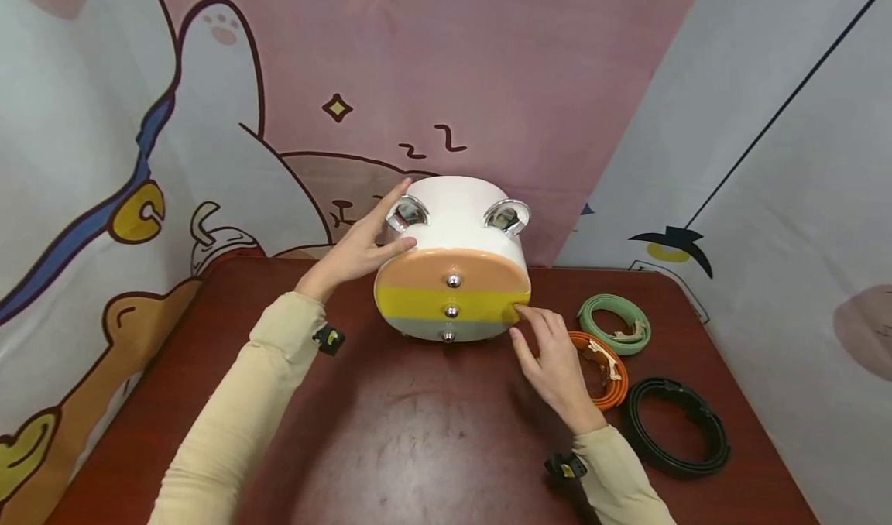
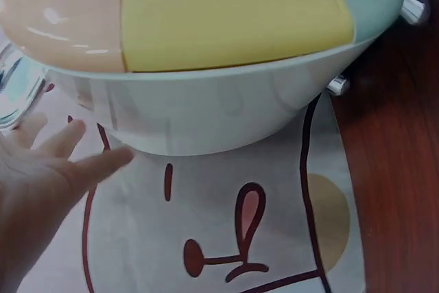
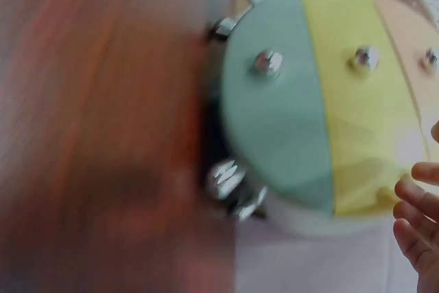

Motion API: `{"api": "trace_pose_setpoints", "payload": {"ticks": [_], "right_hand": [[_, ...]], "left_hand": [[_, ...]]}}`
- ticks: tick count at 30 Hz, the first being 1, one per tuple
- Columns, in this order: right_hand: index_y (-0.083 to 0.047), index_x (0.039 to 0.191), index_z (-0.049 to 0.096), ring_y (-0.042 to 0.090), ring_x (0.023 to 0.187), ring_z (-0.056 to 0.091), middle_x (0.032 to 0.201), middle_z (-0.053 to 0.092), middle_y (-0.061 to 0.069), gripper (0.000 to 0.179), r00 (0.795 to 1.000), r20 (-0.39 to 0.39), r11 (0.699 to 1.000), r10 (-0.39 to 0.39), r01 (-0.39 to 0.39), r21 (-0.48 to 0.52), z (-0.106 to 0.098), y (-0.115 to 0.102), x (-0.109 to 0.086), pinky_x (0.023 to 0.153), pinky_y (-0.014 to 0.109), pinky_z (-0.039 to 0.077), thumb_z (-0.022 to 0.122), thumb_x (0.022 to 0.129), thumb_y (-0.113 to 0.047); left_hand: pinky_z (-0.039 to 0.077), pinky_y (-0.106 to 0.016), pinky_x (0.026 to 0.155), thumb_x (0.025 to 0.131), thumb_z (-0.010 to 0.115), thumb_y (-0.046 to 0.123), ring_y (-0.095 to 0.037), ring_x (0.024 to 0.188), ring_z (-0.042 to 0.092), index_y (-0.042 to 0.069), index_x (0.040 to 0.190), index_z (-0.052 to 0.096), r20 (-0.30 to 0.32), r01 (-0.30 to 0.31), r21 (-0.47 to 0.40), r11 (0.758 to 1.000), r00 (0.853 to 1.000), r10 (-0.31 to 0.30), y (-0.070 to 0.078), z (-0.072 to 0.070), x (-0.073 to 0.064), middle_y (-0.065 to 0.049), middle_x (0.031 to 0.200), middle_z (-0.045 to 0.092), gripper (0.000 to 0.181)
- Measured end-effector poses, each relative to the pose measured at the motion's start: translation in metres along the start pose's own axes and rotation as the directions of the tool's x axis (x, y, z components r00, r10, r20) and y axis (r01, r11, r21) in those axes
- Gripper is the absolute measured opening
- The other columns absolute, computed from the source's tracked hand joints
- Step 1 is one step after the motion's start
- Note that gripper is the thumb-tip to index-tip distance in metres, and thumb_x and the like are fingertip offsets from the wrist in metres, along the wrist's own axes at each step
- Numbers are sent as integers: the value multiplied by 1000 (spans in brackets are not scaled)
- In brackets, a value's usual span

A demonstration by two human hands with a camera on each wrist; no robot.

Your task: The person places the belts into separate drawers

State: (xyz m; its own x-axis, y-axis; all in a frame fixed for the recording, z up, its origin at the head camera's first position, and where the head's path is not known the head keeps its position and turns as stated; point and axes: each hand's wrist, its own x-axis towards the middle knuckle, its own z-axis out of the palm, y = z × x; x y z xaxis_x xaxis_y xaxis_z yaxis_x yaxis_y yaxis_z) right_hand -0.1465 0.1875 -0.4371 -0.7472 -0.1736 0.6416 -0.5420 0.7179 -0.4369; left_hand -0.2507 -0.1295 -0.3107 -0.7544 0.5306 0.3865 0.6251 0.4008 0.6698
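A small white oval cabinet stands at the back of the table, with peach, yellow and pale green drawers, each with a silver knob. All three drawers look closed in the head view. My left hand is spread at the cabinet's upper left, thumb at the front edge and fingers beside the silver ear. My right hand has its fingertips at the right end of the yellow drawer, fingers loosely bent. Neither hand grips anything.
To the right lie three coiled belts: a green one, an orange one and a black one. A cartoon-printed cloth hangs right behind the dark red wooden table. Silver feet show under the cabinet.
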Motion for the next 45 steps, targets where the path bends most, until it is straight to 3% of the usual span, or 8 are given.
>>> {"api": "trace_pose_setpoints", "payload": {"ticks": [4, 11, 14, 18, 22, 28, 38, 45], "right_hand": [[-5, 126, 61, 25, 102, 54, 112, 61, 9, 35, 999, -23, 995, -45, 46, 86, 9, -18, 17, 84, 39, 44, 64, 92, -11], [-6, 126, 60, 22, 99, 58, 109, 62, 8, 38, 994, -58, 973, -92, 102, 206, 25, -41, 38, 82, 36, 49, 67, 89, -7], [-5, 124, 60, 22, 96, 61, 105, 63, 8, 38, 992, -92, 960, -83, 104, 259, 31, -46, 45, 79, 36, 52, 70, 88, -5], [-3, 120, 62, 21, 89, 65, 99, 66, 8, 37, 986, -155, 942, -67, 114, 317, 36, -49, 53, 75, 35, 54, 73, 85, -1], [-1, 118, 63, 23, 85, 66, 95, 68, 10, 40, 979, -195, 931, -65, 130, 341, 40, -50, 57, 74, 36, 54, 76, 81, 1], [-3, 116, 67, 21, 82, 66, 92, 69, 8, 39, 970, -235, 933, -62, 140, 331, 47, -54, 60, 74, 33, 54, 78, 79, -1], [-8, 108, 69, 16, 71, 61, 83, 66, 3, 33, 940, -337, 980, -42, 104, 170, 57, -59, 66, 64, 32, 50, 81, 77, -8], [-6, 101, 70, 17, 65, 57, 78, 63, 3, 28, 918, -388, 979, -80, 146, 143, 62, -58, 70, 57, 32, 48, 81, 76, -5]], "left_hand": [[39, -60, 95, 93, 66, 10, -40, 121, 46, 15, 156, 12, 38, 57, -74, 996, 998, -54, 21, -3, -5, -21, 153, 26, 83], [44, -54, 87, 93, 67, 12, -37, 105, 51, 17, 155, 12, 51, 91, -83, 992, 995, -87, 18, 1, -6, -24, 146, 36, 84], [43, -46, 77, 92, 68, 12, -33, 85, 50, 19, 156, 12, 29, 99, -69, 993, 995, -97, 6, 7, -4, -29, 110, 53, 85], [45, -47, 76, 90, 71, 15, -31, 77, 47, 26, 156, 12, -6, 85, -65, 994, 996, -85, -15, 14, 0, -19, 73, 40, 88], [47, -53, 84, 89, 72, 18, -30, 92, 53, 31, 155, 14, -29, 53, -64, 997, 998, -55, -21, 16, 1, -19, 94, 55, 89], [39, -38, 62, 88, 74, 24, -23, 60, 35, 38, 153, 16, -43, 54, -38, 998, 998, -55, -22, 14, 0, -11, 67, 30, 88], [30, -33, 54, 88, 74, 25, -24, 57, 31, 38, 153, 17, -44, 46, -35, 998, 998, -48, -23, 12, 4, -10, 64, 31, 88], [33, -33, 57, 88, 74, 26, -20, 58, 34, 38, 154, 16, -14, 60, -26, 998, 998, -60, -22, 7, 4, -9, 66, 35, 89]]}}
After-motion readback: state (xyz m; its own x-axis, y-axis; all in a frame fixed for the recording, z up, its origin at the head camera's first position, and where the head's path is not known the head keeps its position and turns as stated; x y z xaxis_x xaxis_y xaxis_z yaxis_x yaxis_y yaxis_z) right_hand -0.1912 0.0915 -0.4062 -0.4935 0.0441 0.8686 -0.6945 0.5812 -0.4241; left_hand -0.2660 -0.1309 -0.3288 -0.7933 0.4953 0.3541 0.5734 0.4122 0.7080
